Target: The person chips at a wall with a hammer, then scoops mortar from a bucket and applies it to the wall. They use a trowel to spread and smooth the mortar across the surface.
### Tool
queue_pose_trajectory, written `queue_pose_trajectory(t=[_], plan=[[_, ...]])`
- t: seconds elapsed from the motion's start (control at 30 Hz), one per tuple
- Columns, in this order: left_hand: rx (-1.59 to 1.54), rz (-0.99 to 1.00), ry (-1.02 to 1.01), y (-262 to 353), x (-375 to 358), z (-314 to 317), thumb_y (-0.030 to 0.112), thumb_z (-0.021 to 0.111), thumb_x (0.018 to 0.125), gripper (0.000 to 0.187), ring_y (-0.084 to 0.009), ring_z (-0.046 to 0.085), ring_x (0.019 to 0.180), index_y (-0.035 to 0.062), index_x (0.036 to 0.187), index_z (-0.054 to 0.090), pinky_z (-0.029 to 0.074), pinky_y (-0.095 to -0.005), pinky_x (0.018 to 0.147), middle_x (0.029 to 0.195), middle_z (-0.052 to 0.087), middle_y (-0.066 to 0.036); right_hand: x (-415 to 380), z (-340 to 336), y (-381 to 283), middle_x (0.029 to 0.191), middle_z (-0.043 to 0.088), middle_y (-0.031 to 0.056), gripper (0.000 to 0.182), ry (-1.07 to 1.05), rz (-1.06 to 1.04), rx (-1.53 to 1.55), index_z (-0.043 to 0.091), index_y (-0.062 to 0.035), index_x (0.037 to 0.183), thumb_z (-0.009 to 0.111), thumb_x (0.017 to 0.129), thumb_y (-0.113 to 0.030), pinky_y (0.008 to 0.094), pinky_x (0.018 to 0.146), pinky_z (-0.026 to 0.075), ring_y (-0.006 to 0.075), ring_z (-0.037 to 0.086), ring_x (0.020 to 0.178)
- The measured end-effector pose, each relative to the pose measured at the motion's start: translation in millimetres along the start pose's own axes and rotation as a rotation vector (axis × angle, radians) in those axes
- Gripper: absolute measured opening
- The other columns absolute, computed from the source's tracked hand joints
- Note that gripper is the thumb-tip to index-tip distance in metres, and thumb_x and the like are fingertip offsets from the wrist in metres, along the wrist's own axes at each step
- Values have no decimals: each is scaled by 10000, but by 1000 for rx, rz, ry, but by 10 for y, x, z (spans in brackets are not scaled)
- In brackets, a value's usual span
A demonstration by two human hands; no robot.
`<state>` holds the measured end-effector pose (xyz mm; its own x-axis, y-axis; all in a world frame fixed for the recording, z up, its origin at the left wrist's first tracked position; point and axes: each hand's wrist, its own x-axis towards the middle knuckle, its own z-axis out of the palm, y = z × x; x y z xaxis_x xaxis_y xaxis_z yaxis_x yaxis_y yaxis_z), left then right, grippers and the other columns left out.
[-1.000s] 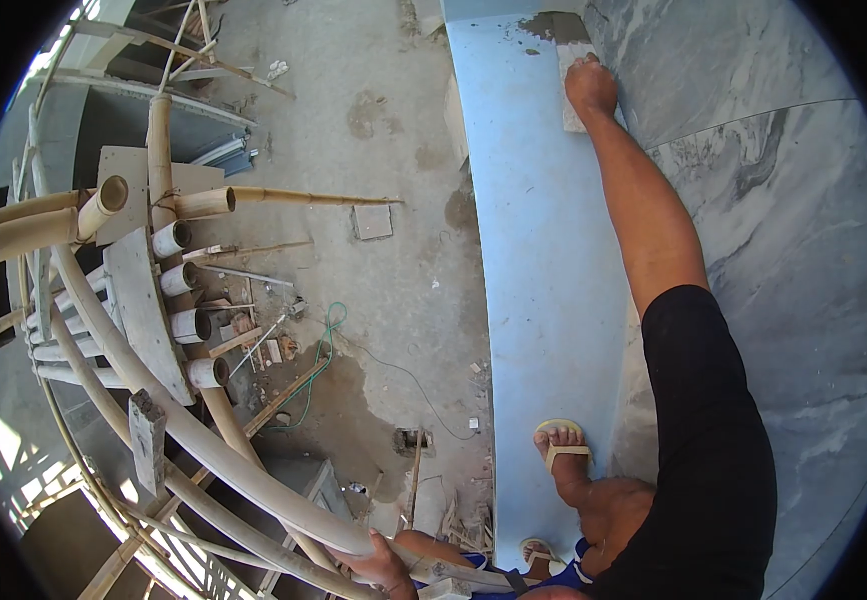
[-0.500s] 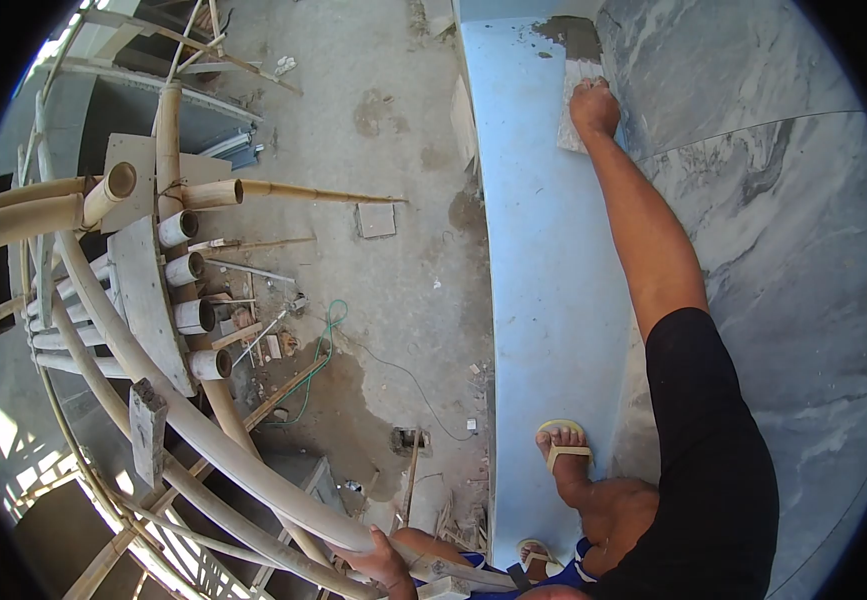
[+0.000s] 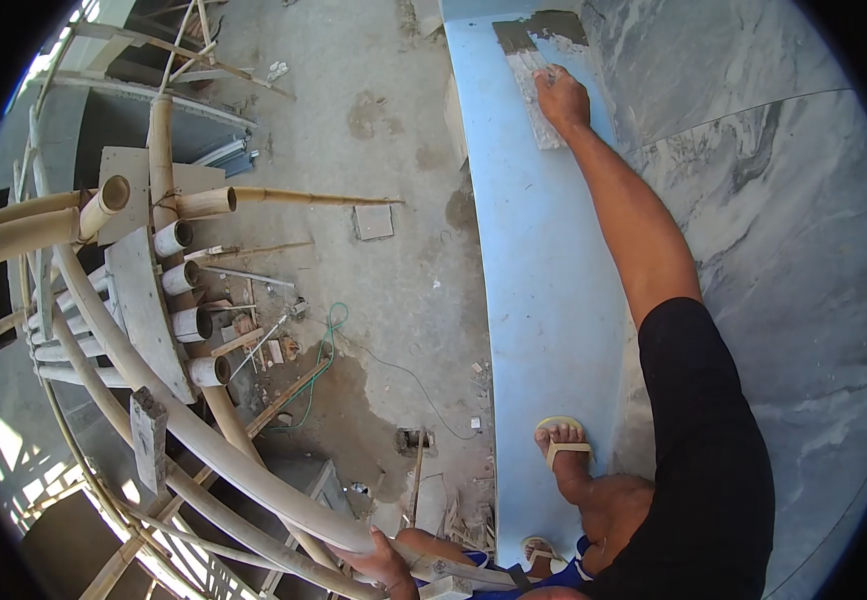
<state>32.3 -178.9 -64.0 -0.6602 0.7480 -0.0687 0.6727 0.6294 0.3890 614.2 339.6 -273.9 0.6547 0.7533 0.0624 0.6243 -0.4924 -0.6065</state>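
My right hand (image 3: 561, 98) is closed on a rectangular plastering trowel (image 3: 530, 92), whose pale face is smeared with mortar. The trowel lies flat against the light blue ledge (image 3: 558, 290), near its far end. Beyond its far edge, a patch of wet grey mortar (image 3: 559, 24) covers part of the ledge beside the marble wall. At the bottom, my left hand (image 3: 389, 566) is wrapped round a thick, curved bamboo pole (image 3: 258, 480); some of its fingers are hidden behind the pole.
Grey-veined marble slabs (image 3: 753, 200) line the right side. My sandalled feet (image 3: 563, 445) stand on the ledge. Left, bamboo scaffolding with cut pole ends (image 3: 193, 325) rises above a concrete floor (image 3: 403, 290) far below, where a green hose (image 3: 331, 340) and debris lie.
My right hand and the trowel have moved left across the ledge, and the trowel has turned to a slant. The mortar now reaches farther left. My left hand keeps its grip on the pole.
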Motion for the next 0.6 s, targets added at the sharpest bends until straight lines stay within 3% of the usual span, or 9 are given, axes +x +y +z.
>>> queue_pose_trajectory(t=[0.17,0.3,0.6], plan=[[-1,-14,17,114,5,-2,138,717,781,932,-433,456,1279,-40,1520,176,403,-483,1074,1451,366,-290,175,-167,258,1082,687,254,478,86,33,-74,644,-60,1223,566,909,-411,469,919,515,423,657,1028],[-125,-34,0,59,-15,17,127,714,778,938,-433,455,1279,-41,1521,168,405,-486,1072,1455,360,-295,-24,-105,99,1079,686,258,485,20,-51,-4,633,-59,1239,561,920,-416,472,908,520,425,658,1023],[-96,-10,-12,48,-5,5,99,697,784,915,-436,453,1274,-54,1516,169,403,-483,1069,1451,355,-309,148,-110,193,1075,683,267,481,44,50,-137,596,-57,1284,508,953,-394,487,910,512,436,653,1027]])
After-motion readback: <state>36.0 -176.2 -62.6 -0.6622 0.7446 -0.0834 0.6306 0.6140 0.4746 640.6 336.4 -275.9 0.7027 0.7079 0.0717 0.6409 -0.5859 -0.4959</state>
